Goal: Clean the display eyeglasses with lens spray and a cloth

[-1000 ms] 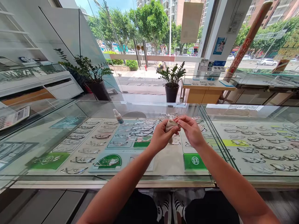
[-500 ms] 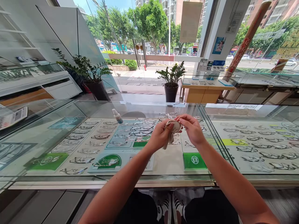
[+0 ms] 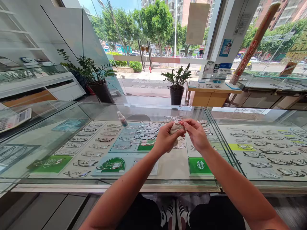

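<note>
My left hand (image 3: 166, 137) is closed around a crumpled beige cloth (image 3: 177, 128), its thumb pressing the cloth from the near side. Close against it, my right hand (image 3: 197, 135) pinches with thumb and fingertips at the edge of what looks like a pair of eyeglasses, mostly hidden by the cloth and fingers. Both hands are above the glass top of a display counter (image 3: 168, 175). A small white spray bottle (image 3: 122, 119) with a printed label stands on the glass, to the left of my hands.
Under the glass lie rows of eyeglasses (image 3: 85, 163) and green display cards (image 3: 200, 165). A second display case (image 3: 263, 179) adjoins on the right. Beyond the counter are potted plants (image 3: 177, 95), a wooden cabinet (image 3: 208, 98) and a glass front onto the street.
My left thumb and fingers have shifted over the cloth, which is now bunched more tightly, with its hanging end less visible. My right hand stays close beside it. The view has moved slightly.
</note>
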The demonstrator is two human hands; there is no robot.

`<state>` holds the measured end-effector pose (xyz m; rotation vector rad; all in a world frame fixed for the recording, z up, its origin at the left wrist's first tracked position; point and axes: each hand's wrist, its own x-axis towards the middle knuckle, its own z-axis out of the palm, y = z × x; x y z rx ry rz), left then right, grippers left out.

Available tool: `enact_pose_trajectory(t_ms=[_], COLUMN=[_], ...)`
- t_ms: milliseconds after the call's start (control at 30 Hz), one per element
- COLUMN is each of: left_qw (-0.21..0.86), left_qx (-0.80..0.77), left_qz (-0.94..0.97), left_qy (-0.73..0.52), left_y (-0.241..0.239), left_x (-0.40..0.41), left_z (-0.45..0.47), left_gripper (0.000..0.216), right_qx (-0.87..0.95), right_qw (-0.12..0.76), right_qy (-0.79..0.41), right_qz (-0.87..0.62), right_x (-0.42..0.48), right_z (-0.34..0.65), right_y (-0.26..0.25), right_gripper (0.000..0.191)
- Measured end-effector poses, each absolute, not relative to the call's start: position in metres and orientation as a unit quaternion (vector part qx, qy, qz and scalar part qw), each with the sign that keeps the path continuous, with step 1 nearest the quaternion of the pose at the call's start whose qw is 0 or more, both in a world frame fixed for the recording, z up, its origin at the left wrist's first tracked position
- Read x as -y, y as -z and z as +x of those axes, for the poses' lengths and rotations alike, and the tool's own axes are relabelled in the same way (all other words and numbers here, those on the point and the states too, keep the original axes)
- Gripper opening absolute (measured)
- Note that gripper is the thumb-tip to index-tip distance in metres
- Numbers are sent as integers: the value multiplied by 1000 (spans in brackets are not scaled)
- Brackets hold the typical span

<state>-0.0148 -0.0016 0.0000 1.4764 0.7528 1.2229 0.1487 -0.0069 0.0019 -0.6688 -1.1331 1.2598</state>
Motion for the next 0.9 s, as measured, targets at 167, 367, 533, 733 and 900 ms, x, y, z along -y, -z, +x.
enact_pose_trajectory(t_ms=[167, 367, 533, 733, 900], left_qw=[504, 496, 479, 495, 498], left_qx=[-299, -281, -276, -260, -273], left_qz=[596, 600, 661, 686, 680], left_qy=[-549, -561, -508, -466, -464], left_y=[1, -2, -7, -10, -6], left_x=[4, 4, 2, 2, 1], left_z=[-10, -10, -18, -23, -21], left_gripper=[36, 40, 44, 38, 35], right_qx=[503, 527, 520, 506, 503], right_qw=[609, 604, 612, 627, 625], right_qy=[-549, -536, -526, -528, -539], right_qz=[-273, -264, -280, -268, -257], right_x=[10, 9, 6, 3, 3], right_z=[145, 151, 158, 160, 160], right_y=[0, 0, -3, -5, -4], right_gripper=[21, 16, 15, 15, 15])
